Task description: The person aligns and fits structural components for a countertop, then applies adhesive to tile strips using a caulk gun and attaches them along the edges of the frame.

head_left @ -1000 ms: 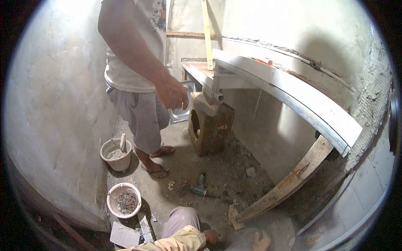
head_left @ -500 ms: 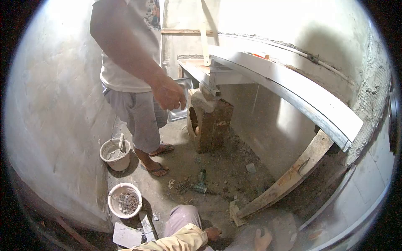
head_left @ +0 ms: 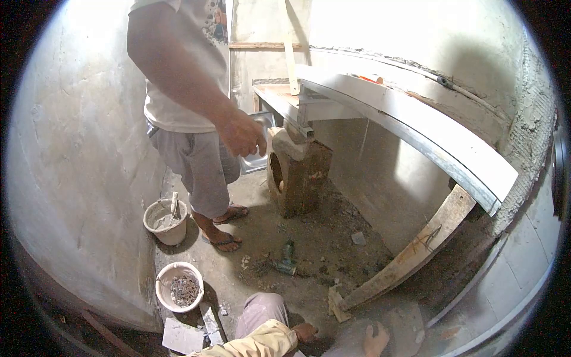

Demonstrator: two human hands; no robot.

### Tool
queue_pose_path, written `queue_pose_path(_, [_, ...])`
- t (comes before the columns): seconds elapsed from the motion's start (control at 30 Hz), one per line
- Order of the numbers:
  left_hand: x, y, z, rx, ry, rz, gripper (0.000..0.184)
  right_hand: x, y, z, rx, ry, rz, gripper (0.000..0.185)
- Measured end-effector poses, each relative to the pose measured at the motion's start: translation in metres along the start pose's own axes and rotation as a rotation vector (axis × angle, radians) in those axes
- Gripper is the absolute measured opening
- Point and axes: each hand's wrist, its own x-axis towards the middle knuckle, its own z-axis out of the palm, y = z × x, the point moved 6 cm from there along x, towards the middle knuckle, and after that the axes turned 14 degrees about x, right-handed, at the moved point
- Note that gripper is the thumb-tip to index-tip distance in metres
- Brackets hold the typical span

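Scanning across, I find a bucket of brown scraps (head_left: 171,273) well left of the fingers of my left hand (head_left: 306,332), then a standing person (head_left: 181,128) ahead and to their left. A green tool (head_left: 286,267) lies beyond those fingers, which droop; I cannot tell whether they grip anything. A wooden prop (head_left: 410,253) has its foot just ahead of the gap between both hands, slanting up rightward beneath a white board (head_left: 425,114). It stands in the way ahead of my right hand (head_left: 376,342), whose hold I cannot tell either.
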Motion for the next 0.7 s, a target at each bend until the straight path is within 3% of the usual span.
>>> queue_pose_path(0.17, [-0.009,0.010,-0.012,0.016,-0.021,0.029,0.057,0.000,0.003,-0.001,0.010,-0.008,0.003,0.071])
queue_pose_path(0.3, [0.053,-0.028,0.054,0.090,0.001,0.029,0.053,0.000,0.007,-0.004,0.011,0.004,-0.021,0.072])
queue_pose_path(0.4, [0.032,-0.079,-0.060,-0.118,0.313,-0.245,0.060,0.007,0.013,-0.011,0.061,-0.016,0.019,0.072])
queue_pose_path(0.5, [-0.019,-0.108,-0.238,-0.209,0.773,-0.423,0.079,-0.004,0.007,-0.012,0.051,-0.050,0.016,0.068])
queue_pose_path(0.6, [-0.084,-0.091,-0.419,-0.153,1.209,-0.372,0.087,-0.002,-0.006,-0.010,0.094,-0.068,0.013,0.063])
queue_pose_path(0.7, [-0.131,-0.054,-0.547,-0.006,1.461,-0.292,0.087,-0.007,-0.003,-0.005,0.113,-0.017,-0.035,0.058])
